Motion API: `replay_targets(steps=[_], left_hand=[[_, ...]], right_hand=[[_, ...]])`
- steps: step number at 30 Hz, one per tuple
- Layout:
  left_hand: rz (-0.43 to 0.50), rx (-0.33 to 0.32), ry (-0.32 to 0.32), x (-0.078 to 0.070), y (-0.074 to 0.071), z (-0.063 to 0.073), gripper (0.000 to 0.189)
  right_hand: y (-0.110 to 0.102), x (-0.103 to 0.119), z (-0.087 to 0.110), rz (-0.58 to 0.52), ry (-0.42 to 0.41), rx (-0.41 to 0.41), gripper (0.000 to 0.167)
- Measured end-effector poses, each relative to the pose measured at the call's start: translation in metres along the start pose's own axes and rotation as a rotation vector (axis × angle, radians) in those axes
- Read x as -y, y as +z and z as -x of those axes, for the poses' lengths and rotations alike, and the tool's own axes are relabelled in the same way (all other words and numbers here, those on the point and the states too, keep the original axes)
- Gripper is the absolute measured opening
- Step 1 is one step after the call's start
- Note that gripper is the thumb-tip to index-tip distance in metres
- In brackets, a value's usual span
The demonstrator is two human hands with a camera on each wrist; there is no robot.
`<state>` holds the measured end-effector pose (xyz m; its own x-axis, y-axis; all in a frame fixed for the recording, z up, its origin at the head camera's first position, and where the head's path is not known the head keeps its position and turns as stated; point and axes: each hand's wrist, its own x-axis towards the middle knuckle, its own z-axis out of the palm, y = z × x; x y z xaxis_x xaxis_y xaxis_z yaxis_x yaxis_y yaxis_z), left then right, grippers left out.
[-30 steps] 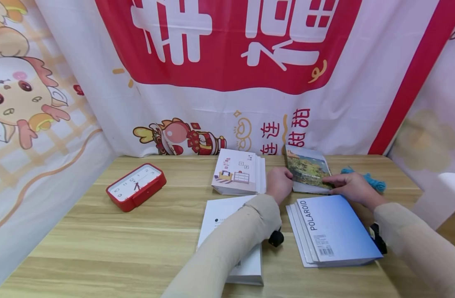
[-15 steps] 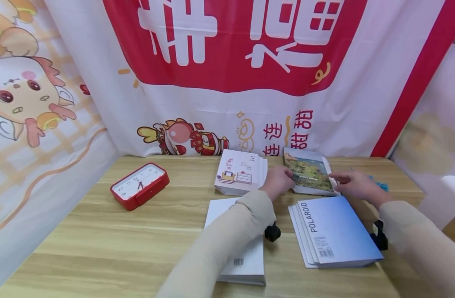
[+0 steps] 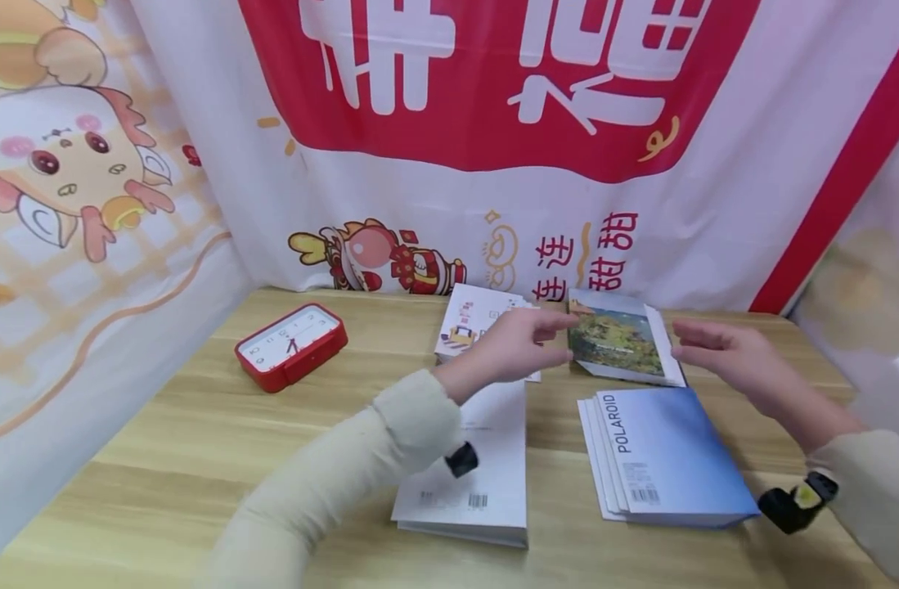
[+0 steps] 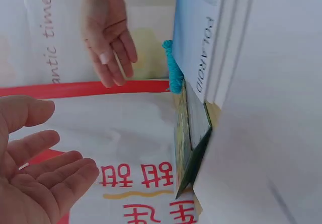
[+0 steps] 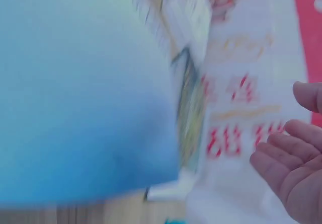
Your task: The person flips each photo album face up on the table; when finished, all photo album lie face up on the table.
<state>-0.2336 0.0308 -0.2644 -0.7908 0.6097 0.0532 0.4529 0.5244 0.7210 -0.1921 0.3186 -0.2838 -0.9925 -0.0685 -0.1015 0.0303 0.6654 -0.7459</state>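
Note:
A book with a landscape-picture cover (image 3: 617,342) lies at the back right of the table, in front of the curtain. My left hand (image 3: 526,343) hovers to its left, over the small pile of books with a room drawing (image 3: 460,323), partly hiding it. On the book's right side my right hand (image 3: 743,360) is raised, fingers extended and nothing held. Both wrist views show the palms lifted away from the books. Closer to me lie the blue POLAROID book (image 3: 677,450), on top of several others, and a white book (image 3: 486,483) with barcodes.
A red alarm clock (image 3: 291,345) sits at the back left. Turquoise yarn (image 4: 174,67) appears beside the picture-cover book in the left wrist view. A printed curtain (image 3: 390,188) hangs behind the table. The right wrist view is blurred.
Both hands have left the picture-cover book and risen, the left one moving to the left, the right one to the right. The head view has shifted slightly.

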Motion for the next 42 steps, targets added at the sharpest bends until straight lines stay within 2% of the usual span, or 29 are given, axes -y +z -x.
replay_targets(steps=[3,6,9,12,16,20,24,27,29,31,34,37,39,42], left_hand=[[-0.049,0.014,0.0,0.006,-0.012,0.03,0.05],[-0.044,0.01,0.021,0.016,-0.019,0.056,0.05],[-0.075,0.002,0.047,0.028,-0.021,0.079,0.051],[-0.129,0.043,0.076,0.038,-0.018,0.098,0.056],[-0.178,0.163,0.127,0.039,-0.008,0.11,0.065],[-0.252,0.256,0.165,0.035,0.003,0.117,0.072],[-0.316,0.298,0.198,0.034,0.016,0.123,0.072],[-0.36,0.297,0.22,0.034,0.025,0.128,0.068],[-0.379,0.296,0.219,0.034,0.029,0.128,0.065],[-0.393,0.291,0.196,0.034,0.033,0.129,0.062],[-0.423,0.269,0.171,0.035,0.039,0.131,0.058],[-0.478,0.229,0.173,0.034,0.044,0.131,0.055],[-0.499,0.207,0.169,0.034,0.046,0.13,0.054],[-0.515,0.184,0.153,0.033,0.049,0.128,0.052]], right_hand=[[0.01,0.018,0.01,-0.061,-0.028,0.055,0.075],[0.025,0.029,0.02,-0.12,-0.044,0.104,0.075],[0.046,0.036,0.031,-0.173,-0.054,0.136,0.073],[0.069,0.038,0.04,-0.221,-0.081,0.158,0.07],[0.099,0.036,0.053,-0.323,-0.075,0.191,0.073],[0.126,0.04,0.064,-0.468,-0.018,0.257,0.082],[0.151,0.038,0.072,-0.581,-0.006,0.305,0.089],[0.168,0.032,0.075,-0.623,-0.009,0.329,0.091],[0.176,0.027,0.076,-0.594,-0.026,0.321,0.092],[0.182,0.021,0.075,-0.518,-0.096,0.297,0.093],[0.19,0.015,0.075,-0.282,-0.236,0.206,0.096],[0.196,0.014,0.077,-0.083,-0.347,0.11,0.1],[0.199,0.016,0.078,0.001,-0.384,0.062,0.101],[0.204,0.018,0.079,0.035,-0.386,0.038,0.103]])
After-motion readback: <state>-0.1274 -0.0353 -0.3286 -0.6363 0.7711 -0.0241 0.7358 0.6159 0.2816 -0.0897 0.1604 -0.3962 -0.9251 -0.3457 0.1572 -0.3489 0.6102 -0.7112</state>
